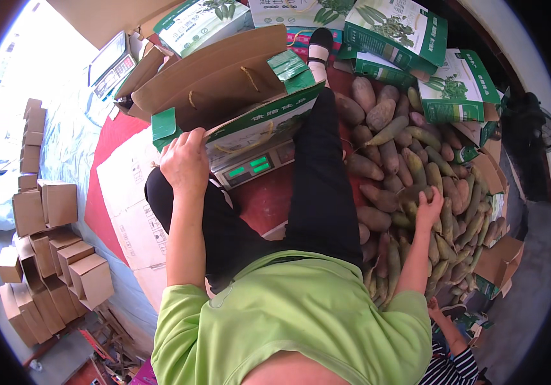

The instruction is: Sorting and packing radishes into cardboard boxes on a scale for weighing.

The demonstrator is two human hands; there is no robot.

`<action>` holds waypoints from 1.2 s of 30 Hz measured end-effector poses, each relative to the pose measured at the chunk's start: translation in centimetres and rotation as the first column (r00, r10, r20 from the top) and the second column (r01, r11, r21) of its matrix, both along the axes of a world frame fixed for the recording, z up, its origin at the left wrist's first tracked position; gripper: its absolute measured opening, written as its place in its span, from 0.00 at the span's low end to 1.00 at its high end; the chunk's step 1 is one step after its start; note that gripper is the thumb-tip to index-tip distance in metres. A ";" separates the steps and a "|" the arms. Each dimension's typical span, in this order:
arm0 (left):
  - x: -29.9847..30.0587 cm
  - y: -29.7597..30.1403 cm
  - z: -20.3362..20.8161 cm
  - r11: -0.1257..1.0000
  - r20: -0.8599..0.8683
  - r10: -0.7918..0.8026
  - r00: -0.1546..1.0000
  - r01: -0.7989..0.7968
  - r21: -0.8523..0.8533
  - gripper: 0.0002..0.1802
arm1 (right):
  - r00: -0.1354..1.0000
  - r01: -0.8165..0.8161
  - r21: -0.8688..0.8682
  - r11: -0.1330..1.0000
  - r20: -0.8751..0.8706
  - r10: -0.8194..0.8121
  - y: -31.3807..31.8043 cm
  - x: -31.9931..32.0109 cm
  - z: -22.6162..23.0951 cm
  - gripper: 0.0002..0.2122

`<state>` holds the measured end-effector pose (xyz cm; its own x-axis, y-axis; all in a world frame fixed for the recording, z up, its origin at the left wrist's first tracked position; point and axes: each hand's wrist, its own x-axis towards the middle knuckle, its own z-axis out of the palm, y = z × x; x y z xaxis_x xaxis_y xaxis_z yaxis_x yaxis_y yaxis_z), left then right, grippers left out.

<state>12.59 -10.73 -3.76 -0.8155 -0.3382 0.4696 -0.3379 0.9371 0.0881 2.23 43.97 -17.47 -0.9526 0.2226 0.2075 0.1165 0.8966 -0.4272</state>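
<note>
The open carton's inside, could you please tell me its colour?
The open carton is brown inside; the head view shows it.

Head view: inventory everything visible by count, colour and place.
Near scale: one, grey, centre
Open carton: one, brown and green, upper centre
Far scale: one, pale, upper left
Printed cartons: several, white and green, top and upper right
Root vegetables: many, green and brownish, right
Small boxes: many, brown, left
Sheeting: one stretch, pale blue, left
Cardboard sheet: one, pale, left
Floor covering: one, red, centre
Clutter: uncountable, mixed colours, lower left
Co-worker: one, striped sleeve, lower right
Shirt: one, lime, bottom centre
Trousers: one pair, black, centre
Left hand: one, bare, on open carton
Right hand: one, bare, among root vegetables
</note>
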 end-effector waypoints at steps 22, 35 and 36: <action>-0.1 0.3 0.0 1.000 0.016 0.006 1.000 -0.007 0.021 0.03 | 0.752 -0.630 -0.686 0.362 -0.423 0.506 -36.8 -9.4 17.2 0.19; 0.0 -0.3 -0.6 0.999 0.124 0.038 0.992 -0.039 0.002 0.09 | 0.879 -0.459 -0.532 0.712 -0.390 0.275 -24.1 -4.8 5.8 0.12; 0.0 -0.2 -0.7 0.999 0.129 0.048 0.990 -0.048 -0.007 0.09 | 0.916 -0.388 -0.535 0.751 -0.313 0.250 -22.7 -4.0 4.2 0.12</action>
<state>12.54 -10.97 -4.46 -0.8524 -0.3769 0.3625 -0.3907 0.9198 0.0375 -1.74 21.26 -13.23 -0.9382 0.0556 0.3416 -0.2838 0.4413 -0.8513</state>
